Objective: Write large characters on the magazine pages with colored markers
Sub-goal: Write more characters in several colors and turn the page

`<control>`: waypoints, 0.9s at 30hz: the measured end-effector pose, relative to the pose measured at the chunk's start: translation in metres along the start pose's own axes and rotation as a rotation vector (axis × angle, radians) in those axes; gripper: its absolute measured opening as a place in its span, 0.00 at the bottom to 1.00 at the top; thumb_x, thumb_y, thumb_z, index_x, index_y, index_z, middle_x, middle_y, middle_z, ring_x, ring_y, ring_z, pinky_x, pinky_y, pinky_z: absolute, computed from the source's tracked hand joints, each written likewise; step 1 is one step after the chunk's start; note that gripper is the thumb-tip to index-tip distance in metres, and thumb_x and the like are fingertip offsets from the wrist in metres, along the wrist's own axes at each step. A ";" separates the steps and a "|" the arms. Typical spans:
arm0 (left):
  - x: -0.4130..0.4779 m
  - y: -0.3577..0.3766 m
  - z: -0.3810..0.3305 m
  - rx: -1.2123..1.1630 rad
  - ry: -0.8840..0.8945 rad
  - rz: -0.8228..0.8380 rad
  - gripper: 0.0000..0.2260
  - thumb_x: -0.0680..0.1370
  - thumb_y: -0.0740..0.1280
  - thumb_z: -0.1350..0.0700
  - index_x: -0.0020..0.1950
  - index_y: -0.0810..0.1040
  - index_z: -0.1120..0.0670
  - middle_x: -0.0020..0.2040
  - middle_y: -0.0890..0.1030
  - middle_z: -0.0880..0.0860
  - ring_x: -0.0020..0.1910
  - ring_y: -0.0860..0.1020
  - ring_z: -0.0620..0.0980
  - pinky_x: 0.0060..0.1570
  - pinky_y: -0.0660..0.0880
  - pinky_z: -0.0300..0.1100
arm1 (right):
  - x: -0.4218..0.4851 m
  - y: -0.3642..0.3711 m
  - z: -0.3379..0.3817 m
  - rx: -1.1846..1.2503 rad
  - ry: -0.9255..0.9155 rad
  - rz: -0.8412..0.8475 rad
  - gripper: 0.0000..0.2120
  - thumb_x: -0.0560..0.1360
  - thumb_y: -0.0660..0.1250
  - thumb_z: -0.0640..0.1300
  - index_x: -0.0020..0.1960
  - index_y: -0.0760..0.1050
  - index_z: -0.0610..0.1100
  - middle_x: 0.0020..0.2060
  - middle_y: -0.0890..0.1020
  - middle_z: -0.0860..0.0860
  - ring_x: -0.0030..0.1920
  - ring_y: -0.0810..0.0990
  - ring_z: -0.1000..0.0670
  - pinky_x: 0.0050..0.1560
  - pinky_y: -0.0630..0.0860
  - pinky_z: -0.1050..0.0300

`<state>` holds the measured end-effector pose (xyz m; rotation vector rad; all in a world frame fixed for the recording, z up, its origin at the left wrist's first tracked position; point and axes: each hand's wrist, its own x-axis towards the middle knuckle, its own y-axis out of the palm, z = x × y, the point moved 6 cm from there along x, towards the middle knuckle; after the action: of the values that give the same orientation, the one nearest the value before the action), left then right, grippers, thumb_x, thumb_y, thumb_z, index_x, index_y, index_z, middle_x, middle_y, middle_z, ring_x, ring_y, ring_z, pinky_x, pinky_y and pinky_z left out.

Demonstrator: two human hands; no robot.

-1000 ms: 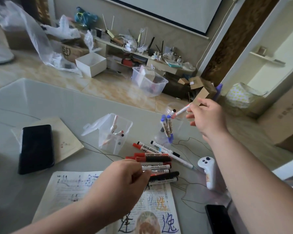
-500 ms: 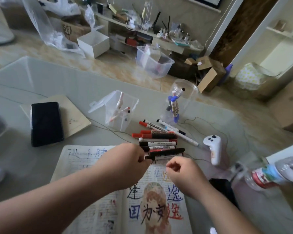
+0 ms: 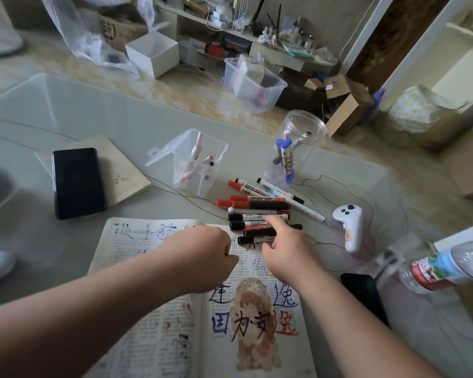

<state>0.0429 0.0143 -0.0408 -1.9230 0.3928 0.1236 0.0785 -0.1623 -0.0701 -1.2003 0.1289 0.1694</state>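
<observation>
1. Magazine (image 3: 148, 336) lies open on the desk (image 3: 93, 110) right under my hands, its top edge touching the heap of markers (image 3: 260, 205).
2. Done so far: the right page carries large characters. One sits on each side of the printed portrait, and a row in blue, black and red (image 3: 254, 323) runs across it. The left page shows fainter blue strokes along its top and red smudges lower down.
3. Left to do, as I judge it: much of the left page bears only print, so more big characters can go there.
4. My left hand (image 3: 202, 257) hovers over the top of the spread, grip curled into a fist. I cannot tell whether anything is inside.
5. My right hand (image 3: 290, 252) has its grip spread, forefinger stretched onto the black markers at the heap's near edge. No marker is lifted yet, so I take it I am choosing the next colour.
</observation>
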 end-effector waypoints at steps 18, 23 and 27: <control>-0.012 0.027 0.012 0.252 0.068 0.354 0.25 0.73 0.67 0.63 0.69 0.68 0.51 0.65 0.72 0.54 0.49 0.70 0.50 0.44 0.70 0.41 | 0.005 0.003 0.004 -0.133 -0.104 -0.097 0.12 0.78 0.64 0.46 0.59 0.81 0.54 0.50 0.84 0.54 0.50 0.81 0.46 0.47 0.78 0.54; -0.011 0.031 0.013 0.261 0.080 0.341 0.25 0.74 0.66 0.62 0.70 0.67 0.50 0.64 0.70 0.54 0.51 0.70 0.50 0.43 0.69 0.42 | 0.010 0.004 0.006 -0.274 -0.068 -0.039 0.07 0.77 0.62 0.46 0.51 0.78 0.51 0.47 0.83 0.52 0.45 0.78 0.45 0.43 0.75 0.55; -0.008 0.027 0.011 0.238 0.081 0.262 0.22 0.75 0.67 0.53 0.69 0.70 0.48 0.65 0.73 0.52 0.58 0.75 0.52 0.48 0.73 0.43 | 0.008 0.002 0.014 -0.292 -0.149 -0.034 0.02 0.75 0.65 0.45 0.47 0.75 0.49 0.48 0.75 0.53 0.52 0.74 0.49 0.45 0.71 0.55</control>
<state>0.0277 0.0175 -0.0671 -1.6396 0.6828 0.1628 0.0861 -0.1483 -0.0685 -1.4747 -0.0490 0.2539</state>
